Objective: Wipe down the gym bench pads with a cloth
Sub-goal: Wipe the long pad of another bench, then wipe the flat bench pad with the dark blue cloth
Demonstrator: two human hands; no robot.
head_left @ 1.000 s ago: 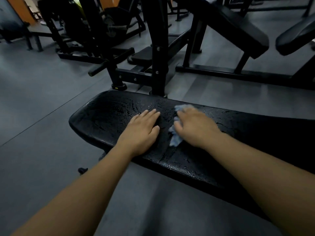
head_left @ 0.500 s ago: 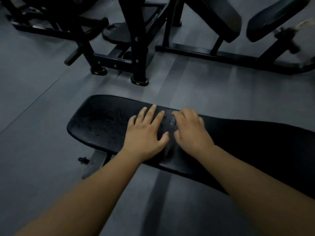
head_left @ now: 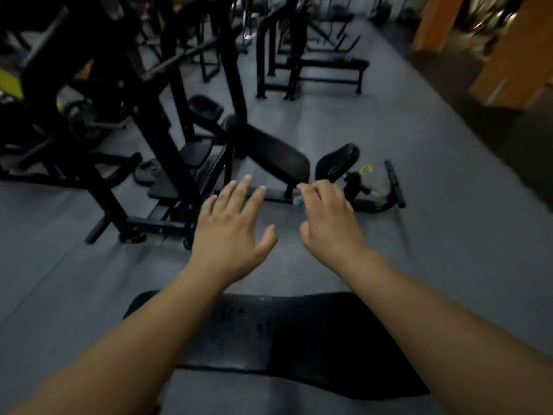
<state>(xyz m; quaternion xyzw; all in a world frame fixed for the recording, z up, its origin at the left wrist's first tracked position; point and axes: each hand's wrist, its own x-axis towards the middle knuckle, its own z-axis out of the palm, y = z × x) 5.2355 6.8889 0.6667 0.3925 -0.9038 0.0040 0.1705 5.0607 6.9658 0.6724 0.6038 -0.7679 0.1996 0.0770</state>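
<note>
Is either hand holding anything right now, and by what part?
The right hand grips the cloth, bunched up inside the fist; only a small blue bit shows. The left hand holds nothing.

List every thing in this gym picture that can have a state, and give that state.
left hand: open, fingers spread, in the air, holding nothing.
right hand: fingers curled, gripping the cloth.
cloth: bunched, mostly hidden in the right hand.
bench pad: flat, partly speckled as if wet, touched by neither hand.
incline bench: backrest tilted, nobody on it.
</note>
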